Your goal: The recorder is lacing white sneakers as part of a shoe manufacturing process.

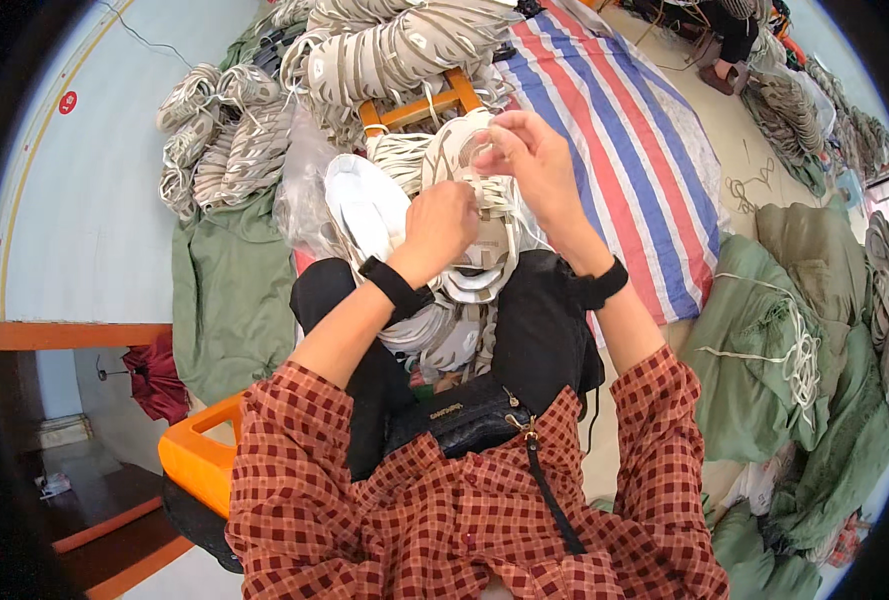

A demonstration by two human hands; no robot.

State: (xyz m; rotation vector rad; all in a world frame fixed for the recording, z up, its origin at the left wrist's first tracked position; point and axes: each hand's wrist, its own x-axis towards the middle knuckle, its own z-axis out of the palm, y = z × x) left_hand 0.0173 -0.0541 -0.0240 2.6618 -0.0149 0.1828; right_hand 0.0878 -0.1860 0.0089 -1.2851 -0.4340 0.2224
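Between my knees rests a beige-and-white shoe upper (486, 238), its toe pointing toward me, with loose white laces (504, 198) across its eyelets. My left hand (438, 228) is closed over the left side of the lacing; its fingertips are hidden. Above the tongue, my right hand (534, 160) is raised with thumb and forefinger pinched; anything between them is too small to make out. A white lining or shell-like piece (364, 203) lies just left of my left hand. A bunch of white laces (400, 160) lies beyond it, by an orange-brown wooden frame (422, 108).
Rolled stacks of shoe uppers (404, 55) are piled ahead, with more bundles (229, 140) at left. A striped sheet (619, 150) spreads to the right. Green sacks (754, 350) stand at far right. An orange chair part (199, 445) is by my left elbow. Another person's foot (724, 78) shows far right.
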